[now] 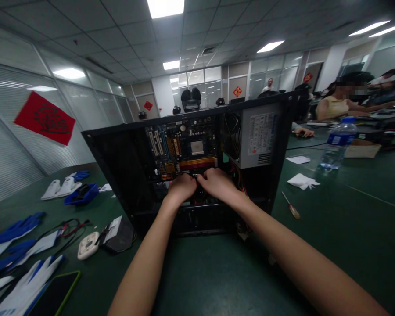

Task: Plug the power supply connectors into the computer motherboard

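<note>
An open black computer case (112, 169) stands on the green table in front of me. Inside it are a motherboard (171, 140) with a bare silver processor (197, 148) and, at the upper right, a boxy power supply (260, 136) with a fan. My left hand (182, 188) and my right hand (216, 182) meet close together at the motherboard's lower edge, just under the red and yellow memory slots (197, 164). Fingers on both are curled and pinched inward. Whatever lies between the fingertips is hidden. Loose cables (242, 182) hang beside my right wrist.
A screwdriver (291, 206), crumpled tissue (303, 181) and water bottle (338, 142) are to the right. At left lie blue-and-white gloves (29, 281), a phone (57, 294), a dark boxy part (116, 237) and a blue tray (82, 195). Other people sit beyond.
</note>
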A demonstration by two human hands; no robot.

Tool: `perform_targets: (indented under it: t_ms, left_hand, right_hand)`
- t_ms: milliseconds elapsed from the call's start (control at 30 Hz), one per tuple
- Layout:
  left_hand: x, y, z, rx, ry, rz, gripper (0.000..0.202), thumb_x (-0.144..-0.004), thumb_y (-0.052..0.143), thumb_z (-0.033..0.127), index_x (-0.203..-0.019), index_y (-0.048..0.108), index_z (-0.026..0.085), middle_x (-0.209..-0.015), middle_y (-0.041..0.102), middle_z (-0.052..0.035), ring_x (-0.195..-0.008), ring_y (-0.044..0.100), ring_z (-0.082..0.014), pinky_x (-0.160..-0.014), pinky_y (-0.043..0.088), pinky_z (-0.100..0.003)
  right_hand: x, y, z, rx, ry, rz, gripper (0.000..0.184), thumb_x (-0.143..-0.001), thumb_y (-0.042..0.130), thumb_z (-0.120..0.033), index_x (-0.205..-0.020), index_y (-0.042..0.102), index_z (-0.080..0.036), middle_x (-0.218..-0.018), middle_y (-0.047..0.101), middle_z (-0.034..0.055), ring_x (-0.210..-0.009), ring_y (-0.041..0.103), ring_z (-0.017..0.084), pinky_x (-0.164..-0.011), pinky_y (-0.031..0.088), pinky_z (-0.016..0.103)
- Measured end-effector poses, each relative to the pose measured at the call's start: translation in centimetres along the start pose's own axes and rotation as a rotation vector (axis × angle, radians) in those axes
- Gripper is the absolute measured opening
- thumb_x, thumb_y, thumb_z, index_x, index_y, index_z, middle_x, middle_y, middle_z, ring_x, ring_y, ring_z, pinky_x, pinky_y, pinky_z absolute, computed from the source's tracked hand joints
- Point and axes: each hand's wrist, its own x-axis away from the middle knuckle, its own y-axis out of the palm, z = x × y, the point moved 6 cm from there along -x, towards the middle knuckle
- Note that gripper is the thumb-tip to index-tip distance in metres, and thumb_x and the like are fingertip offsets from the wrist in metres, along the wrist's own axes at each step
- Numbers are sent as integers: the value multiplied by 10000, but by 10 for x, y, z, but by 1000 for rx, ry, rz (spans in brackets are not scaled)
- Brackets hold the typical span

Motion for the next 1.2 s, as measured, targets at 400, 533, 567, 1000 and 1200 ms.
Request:
perform_targets:
  t_ms: [400,533,567,1000,1200]
  left_hand:
    - [3,-11,12,-144,-48,-5,413,-900,445,361,-1039,751,120,-1102,736,-230,-1029,706,-328,-750,501,-325]
    - [-3,-14,13,-198,-41,-19,422,-891,463,380,-1059,749,118,-1110,732,-235,-1040,704,-342,-735,502,-322]
    - [-4,-13,13,-195,-39,-14,423,-889,466,382,-1064,748,119,-1105,734,-234,-1036,705,-341,-727,502,-318]
    - [-1,-9,18,-202,43,110,416,-914,451,342,-1062,755,99,-1062,736,-252,-1029,705,-366,-781,522,-367]
    - [-6,-4,7,-106,35,62,385,-906,481,368,-1010,761,125,-1033,748,-215,-978,706,-327,-725,493,-331]
  right_hand:
    - [1,-3,-1,0,-13,-8,429,-969,443,-404,-888,761,-128,-934,761,181,-874,730,302,-662,483,329]
    - [1,-3,-2,3,-20,-21,445,-981,424,-407,-927,764,-125,-943,760,185,-877,728,297,-698,499,338]
    - [1,-4,-2,6,-22,-25,447,-984,422,-405,-936,764,-123,-950,760,187,-881,727,297,-706,502,340]
    - [1,1,0,25,8,-17,463,-983,419,-439,-934,759,-128,-958,757,187,-896,725,306,-678,482,328]
    - [0,3,1,18,10,-24,451,-980,441,-438,-871,760,-139,-927,759,177,-870,723,293,-659,448,317]
